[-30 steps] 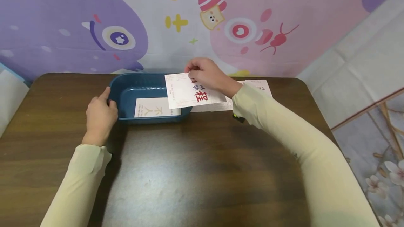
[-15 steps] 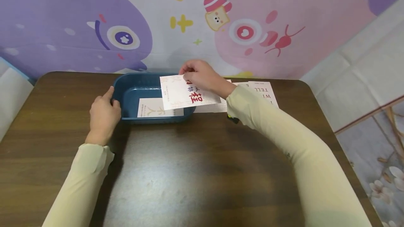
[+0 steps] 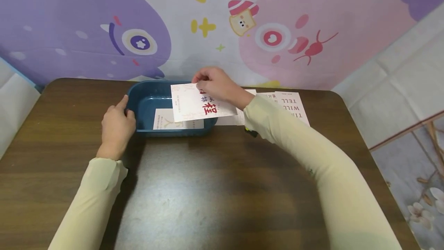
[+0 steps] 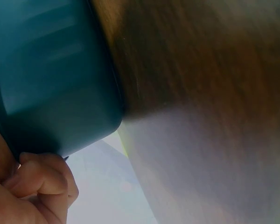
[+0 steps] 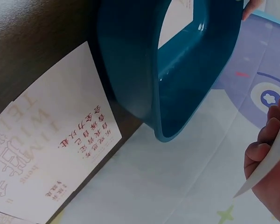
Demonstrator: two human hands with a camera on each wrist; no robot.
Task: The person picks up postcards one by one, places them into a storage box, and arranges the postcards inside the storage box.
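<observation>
A blue plastic basin [image 3: 143,101] stands at the back of the table. My left hand [image 3: 117,128] grips its left end, and the left wrist view shows curled fingers [image 4: 49,175] against the end wall. Between thumb and fingers my right hand [image 3: 220,85] pinches a white printed card [image 3: 187,105] with red and blue characters. That card hangs over the basin's right part, slightly tilted, and hides some of it. Another printed card [image 3: 163,119] lies inside the basin, partly covered in the head view by the held one.
Several printed cards [image 3: 292,105] lie on the table right of the basin, overlapping; one card [image 5: 79,130] reaches near its wall. A small black and yellow object [image 3: 251,132] peeks out beside the right sleeve. A cartoon-printed cloth [image 3: 208,55] hangs behind the table's back edge.
My right hand has carried the card a little left, farther over the basin. More of the cards on the right shows. The left hand keeps its hold, and the view has shifted slightly.
</observation>
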